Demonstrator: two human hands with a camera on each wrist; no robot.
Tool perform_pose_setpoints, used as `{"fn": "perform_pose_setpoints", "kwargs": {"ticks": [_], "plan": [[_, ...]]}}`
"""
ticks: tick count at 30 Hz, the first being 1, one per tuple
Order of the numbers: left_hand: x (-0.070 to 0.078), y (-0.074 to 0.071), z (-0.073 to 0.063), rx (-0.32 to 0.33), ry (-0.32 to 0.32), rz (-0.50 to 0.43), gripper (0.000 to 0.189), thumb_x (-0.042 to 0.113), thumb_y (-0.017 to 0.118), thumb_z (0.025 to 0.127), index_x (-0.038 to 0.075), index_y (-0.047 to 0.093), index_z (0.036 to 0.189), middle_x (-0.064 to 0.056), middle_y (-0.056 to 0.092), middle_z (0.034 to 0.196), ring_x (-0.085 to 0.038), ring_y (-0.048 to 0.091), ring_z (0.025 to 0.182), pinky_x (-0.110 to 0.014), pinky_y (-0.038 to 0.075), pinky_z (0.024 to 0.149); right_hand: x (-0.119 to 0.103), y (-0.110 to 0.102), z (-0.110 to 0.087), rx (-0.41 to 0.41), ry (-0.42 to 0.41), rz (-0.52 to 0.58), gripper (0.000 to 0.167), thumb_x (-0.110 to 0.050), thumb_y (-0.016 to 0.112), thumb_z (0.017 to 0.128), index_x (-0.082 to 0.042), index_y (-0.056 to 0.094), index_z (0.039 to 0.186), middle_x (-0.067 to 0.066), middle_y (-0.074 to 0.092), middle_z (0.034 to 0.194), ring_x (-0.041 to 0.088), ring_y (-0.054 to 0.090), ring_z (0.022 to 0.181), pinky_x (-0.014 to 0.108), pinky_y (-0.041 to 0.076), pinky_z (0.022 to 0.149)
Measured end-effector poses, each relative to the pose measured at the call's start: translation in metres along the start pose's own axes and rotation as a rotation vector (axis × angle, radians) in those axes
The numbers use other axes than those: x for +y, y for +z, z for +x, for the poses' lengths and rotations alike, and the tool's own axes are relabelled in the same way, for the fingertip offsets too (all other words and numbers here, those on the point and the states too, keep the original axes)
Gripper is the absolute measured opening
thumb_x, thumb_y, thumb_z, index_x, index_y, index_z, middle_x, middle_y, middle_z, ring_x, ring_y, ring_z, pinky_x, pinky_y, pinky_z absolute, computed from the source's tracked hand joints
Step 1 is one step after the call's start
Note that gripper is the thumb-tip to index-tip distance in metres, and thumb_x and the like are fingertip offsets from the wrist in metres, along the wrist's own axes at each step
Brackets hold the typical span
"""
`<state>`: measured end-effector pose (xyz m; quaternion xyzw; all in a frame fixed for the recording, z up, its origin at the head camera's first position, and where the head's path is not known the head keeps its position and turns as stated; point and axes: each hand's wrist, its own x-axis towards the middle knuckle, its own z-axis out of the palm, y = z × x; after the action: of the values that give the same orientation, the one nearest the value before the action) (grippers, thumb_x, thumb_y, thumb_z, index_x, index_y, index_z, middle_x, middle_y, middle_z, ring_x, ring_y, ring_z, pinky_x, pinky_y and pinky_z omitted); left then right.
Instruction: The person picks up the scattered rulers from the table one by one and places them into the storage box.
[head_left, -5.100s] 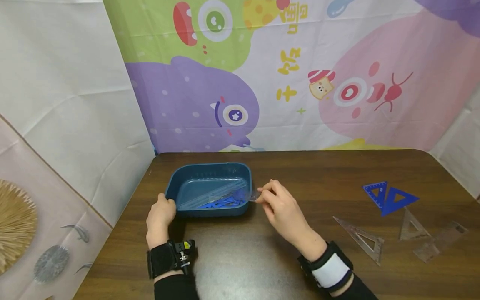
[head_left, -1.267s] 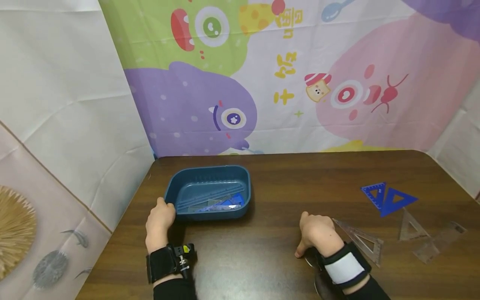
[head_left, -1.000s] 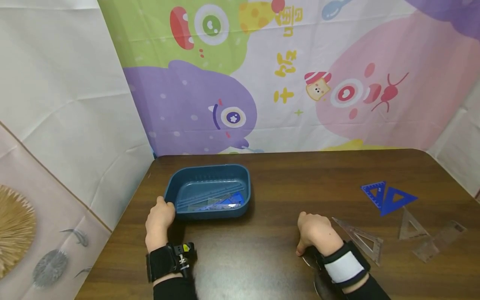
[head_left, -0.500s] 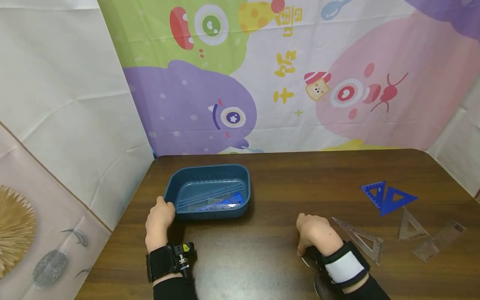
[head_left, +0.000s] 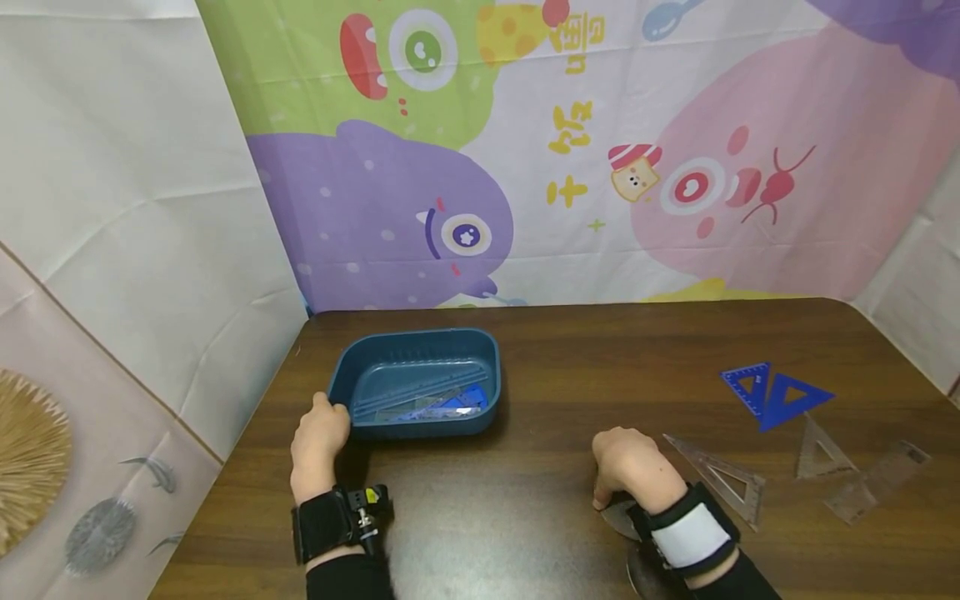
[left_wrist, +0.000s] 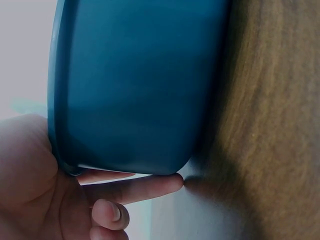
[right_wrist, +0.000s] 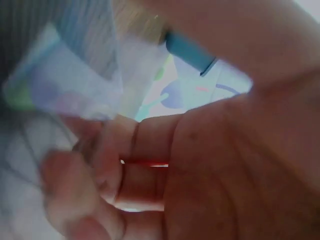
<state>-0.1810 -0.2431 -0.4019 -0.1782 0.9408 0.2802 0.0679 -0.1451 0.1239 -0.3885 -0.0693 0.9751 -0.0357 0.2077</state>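
Note:
My left hand (head_left: 321, 433) holds the near left corner of a dark blue plastic tray (head_left: 420, 429). In the left wrist view, a finger (left_wrist: 150, 187) lies along its end wall, near the base. Inside the tray are clear rulers (head_left: 420, 392) and blue set squares (head_left: 468, 398), partly overlapping. My right hand (head_left: 633, 467) is low over the table, fingers bent down, pinching a clear protractor (head_left: 619, 518) whose curved edge shows beside the thumb. In the right wrist view, the clear plastic (right_wrist: 75, 75) is blurred. Another curved clear edge (head_left: 637, 575) shows below the wrist, mostly hidden by it.
Right of my right hand lies a long clear set square (head_left: 720, 483). Beyond it are two blue set squares (head_left: 795, 400), a smaller clear set square (head_left: 821, 454) and a clear rectangular piece (head_left: 877, 483). A cartoon cloth (head_left: 570, 250) hangs behind the brown table (head_left: 585, 350).
My right hand has moved from the tray's right end to the near right of the table, carrying a clear piece, and has since barely shifted. My left hand stays at the tray.

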Motion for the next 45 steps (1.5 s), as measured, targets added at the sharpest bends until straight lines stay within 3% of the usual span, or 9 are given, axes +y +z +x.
{"fn": "perform_pose_setpoints", "kwargs": {"ticks": [7, 11, 13, 20, 28, 33, 37, 41, 45], "plan": [[0.0, 0.0, 0.0, -0.01, -0.002, -0.006, 0.054, 0.019, 0.021, 0.092, -0.007, 0.015, 0.139, -0.039, 0.033, 0.131, -0.053, 0.04, 0.113, -0.06, 0.034, 0.091, -0.002, -0.005, -0.001, 0.051, -0.038, -0.006, 0.019, -0.016, 0.078, 0.069, -0.007, 0.064, 0.078, 0.009, 0.065, 0.082, 0.029, 0.061, 0.074, 0.042, 0.049, 0.06], [0.0, -0.001, 0.0, -0.011, -0.001, 0.0, 0.054, 0.02, 0.021, 0.092, -0.008, 0.016, 0.138, -0.039, 0.033, 0.131, -0.053, 0.04, 0.113, -0.06, 0.034, 0.091, -0.001, -0.011, -0.004, 0.097, -0.064, 0.013, 0.013, -0.017, 0.073, 0.075, -0.008, 0.064, 0.077, 0.006, 0.064, 0.077, 0.026, 0.06, 0.069, 0.041, 0.048, 0.057], [0.0, -0.001, 0.0, -0.01, -0.001, 0.001, 0.054, 0.02, 0.021, 0.093, -0.008, 0.015, 0.139, -0.039, 0.033, 0.131, -0.053, 0.04, 0.113, -0.06, 0.034, 0.091, -0.001, -0.014, -0.005, 0.15, -0.08, 0.036, 0.012, -0.019, 0.072, 0.075, -0.011, 0.063, 0.074, 0.002, 0.062, 0.072, 0.021, 0.058, 0.063, 0.037, 0.046, 0.054], [0.0, -0.001, 0.001, -0.017, -0.003, -0.004, 0.055, 0.02, 0.02, 0.092, -0.007, 0.013, 0.14, -0.039, 0.032, 0.132, -0.053, 0.039, 0.114, -0.06, 0.034, 0.091, -0.008, -0.026, -0.003, 0.456, -0.137, 0.111, 0.018, -0.026, 0.074, 0.073, -0.018, 0.059, 0.068, -0.006, 0.055, 0.06, 0.012, 0.05, 0.051, 0.028, 0.037, 0.044], [-0.001, 0.0, 0.0, -0.015, -0.005, -0.007, 0.054, 0.019, 0.021, 0.092, -0.007, 0.015, 0.139, -0.039, 0.032, 0.131, -0.053, 0.039, 0.114, -0.06, 0.034, 0.092, -0.03, -0.044, 0.001, 0.668, -0.21, 0.111, 0.004, -0.024, 0.068, 0.08, -0.021, 0.068, 0.082, -0.006, 0.065, 0.07, 0.013, 0.054, 0.052, 0.026, 0.035, 0.04], [0.0, -0.001, 0.0, -0.014, -0.004, -0.007, 0.054, 0.02, 0.021, 0.092, -0.007, 0.015, 0.139, -0.039, 0.032, 0.131, -0.053, 0.039, 0.114, -0.06, 0.034, 0.091, -0.046, -0.048, 0.006, 0.829, -0.268, 0.106, 0.008, -0.022, 0.065, 0.083, -0.017, 0.069, 0.089, -0.002, 0.068, 0.071, 0.016, 0.058, 0.051, 0.026, 0.034, 0.038], [0.0, 0.0, 0.0, -0.018, -0.001, -0.006, 0.054, 0.02, 0.021, 0.092, -0.007, 0.016, 0.138, -0.04, 0.033, 0.13, -0.053, 0.04, 0.113, -0.06, 0.035, 0.09, -0.059, -0.042, 0.013, 0.946, -0.333, 0.115, 0.01, -0.018, 0.065, 0.083, -0.015, 0.07, 0.091, 0.0, 0.071, 0.076, 0.019, 0.063, 0.055, 0.029, 0.039, 0.039], [0.0, 0.0, 0.0, -0.02, -0.001, -0.006, 0.054, 0.02, 0.021, 0.092, -0.008, 0.015, 0.139, -0.04, 0.033, 0.131, -0.053, 0.04, 0.113, -0.06, 0.035, 0.09, -0.07, -0.032, 0.02, 1.001, -0.424, 0.127, 0.018, -0.009, 0.065, 0.082, -0.012, 0.069, 0.099, 0.002, 0.071, 0.086, 0.018, 0.066, 0.065, 0.03, 0.048, 0.047], [0.0, -0.001, 0.0, -0.012, -0.005, -0.009, 0.054, 0.02, 0.021, 0.092, -0.007, 0.015, 0.139, -0.039, 0.033, 0.131, -0.053, 0.039, 0.114, -0.06, 0.034, 0.091, -0.082, -0.022, 0.029, 1.001, -0.515, 0.121, 0.025, -0.004, 0.064, 0.081, -0.007, 0.067, 0.105, 0.006, 0.07, 0.099, 0.018, 0.067, 0.076, 0.029, 0.053, 0.057]]}}
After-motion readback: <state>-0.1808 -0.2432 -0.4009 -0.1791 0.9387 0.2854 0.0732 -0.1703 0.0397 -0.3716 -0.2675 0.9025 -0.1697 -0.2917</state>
